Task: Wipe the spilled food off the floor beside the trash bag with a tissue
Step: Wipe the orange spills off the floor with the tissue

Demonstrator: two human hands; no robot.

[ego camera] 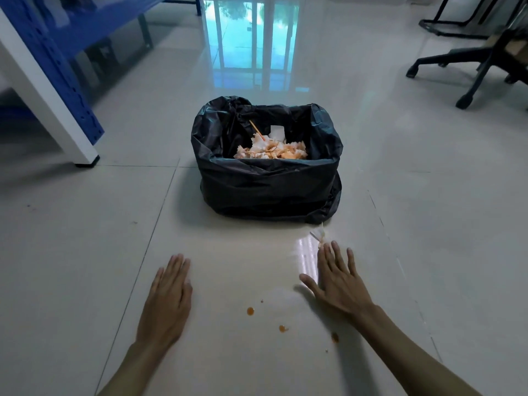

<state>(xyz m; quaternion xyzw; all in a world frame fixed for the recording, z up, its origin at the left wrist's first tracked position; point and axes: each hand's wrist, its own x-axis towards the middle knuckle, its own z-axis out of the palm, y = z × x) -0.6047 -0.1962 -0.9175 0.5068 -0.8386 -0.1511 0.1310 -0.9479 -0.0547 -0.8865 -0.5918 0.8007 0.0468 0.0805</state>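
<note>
Orange spill still on the tiled floor (85, 252) before a black trash bag (268, 190).

Head view: left hand (165, 298) and right hand (338, 284) hover flat, fingers spread, holding nothing; a crumpled tissue scrap (317, 235) lies just beyond the right fingertips; sauce drops (250, 311) lie between the wrists. Likely next: pick up the tissue, wipe.

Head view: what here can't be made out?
- Tissue scrap at the right hand fingertips: blurred, so grip or mere touch is unclear.
- Trash bag contents: the near rim hides the lower part.
- Specks near the orange spots: too small to identify.
- Chair: cut off by the right edge.
</note>
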